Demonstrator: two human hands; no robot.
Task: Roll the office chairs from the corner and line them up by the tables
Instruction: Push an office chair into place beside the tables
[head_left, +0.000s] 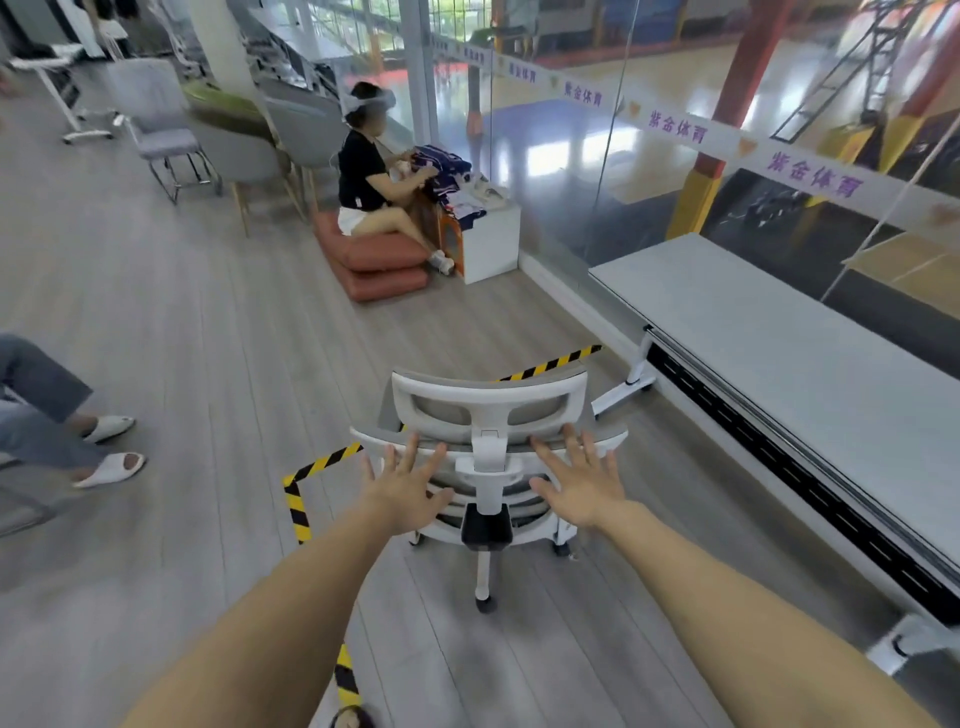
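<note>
A white office chair (488, 415) with a grey mesh back and headrest stands on its castors in front of me, its back toward me. My left hand (408, 488) reaches out with fingers spread straight, the fingertips at the top edge of the backrest on the left. My right hand (582, 480) mirrors it on the right side, fingers straight and spread, tips at the same edge. Neither hand grips anything. A long white table (789, 353) runs along the glass wall to the chair's right.
Yellow-black tape (298, 499) marks the wooden floor around the chair. A person (369, 171) sits on red cushions ahead beside a white box. Another person's legs in white slippers (111, 465) are at the left. Grey chairs (166, 130) stand farther back.
</note>
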